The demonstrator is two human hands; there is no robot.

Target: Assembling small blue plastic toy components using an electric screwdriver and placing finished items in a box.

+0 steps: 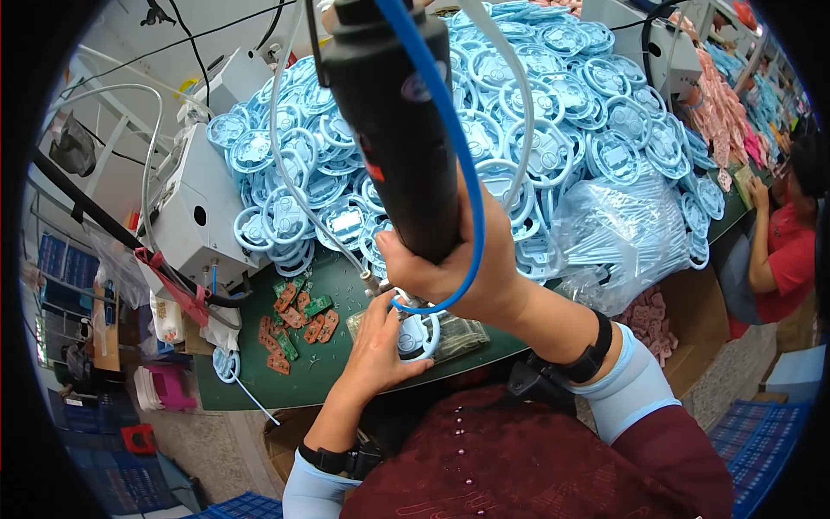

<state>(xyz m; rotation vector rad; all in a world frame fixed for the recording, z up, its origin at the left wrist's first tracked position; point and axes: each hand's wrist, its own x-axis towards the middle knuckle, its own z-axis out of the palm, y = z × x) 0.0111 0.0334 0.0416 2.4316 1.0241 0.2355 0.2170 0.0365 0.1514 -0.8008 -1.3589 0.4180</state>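
A black power screwdriver points downward in front of me, my right hand wrapped around its lower body. Below its tip, at the table's front edge, lies a round light blue plastic part. My left hand holds this part, fingers along its far left side and thumb below it. The part rests on or beside a flat, dull greenish block. The screwdriver and my right hand cover the tip, so I cannot tell whether it touches the part.
A tall heap of light blue plastic parts covers the back of the green table. Small green and orange-brown boards lie left. A clear plastic bag is right. White machine boxes and hoses flank the heap. A person in red sits far right.
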